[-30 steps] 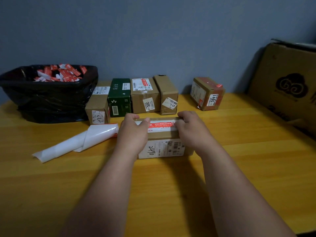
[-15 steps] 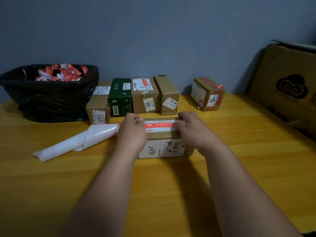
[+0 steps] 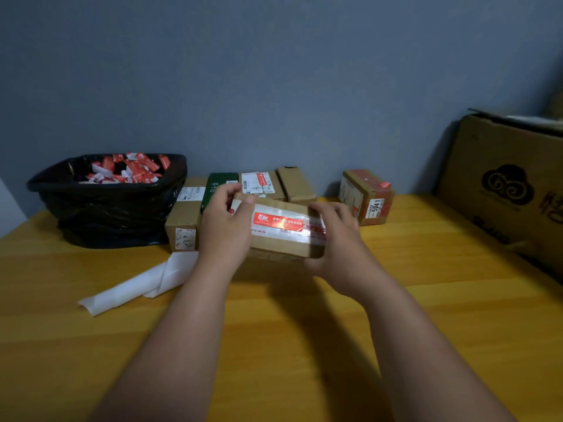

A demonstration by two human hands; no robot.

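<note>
Cardboard parcel (image 3: 283, 242) under inspection: held clear of the surface (image 3: 304, 345), tilted, between both hands. Left hand (image 3: 227, 229) grips its left end, fingers curled over the far edge and thumb pressed on the top face. Right hand (image 3: 336, 242) clasps the right end, fingers wrapped over the top, thumb at the near lower edge. Red-and-white label (image 3: 278, 222) lies across the top face between my fingers, its glossy right end partly under my right fingers.

Finding: sticking appears done for this parcel; setting it down is left. Just beyond my fingers stands a row of small boxes (image 3: 185, 217), several bearing labels. One more box (image 3: 367, 196) sits past my right fingers. White backing sheet (image 3: 143, 281) lies left of my left fingers. Further left, the black bin bag (image 3: 106, 208) holds red-and-white scraps. Whether any of the boxes are yet to be labelled, I cannot tell.
</note>
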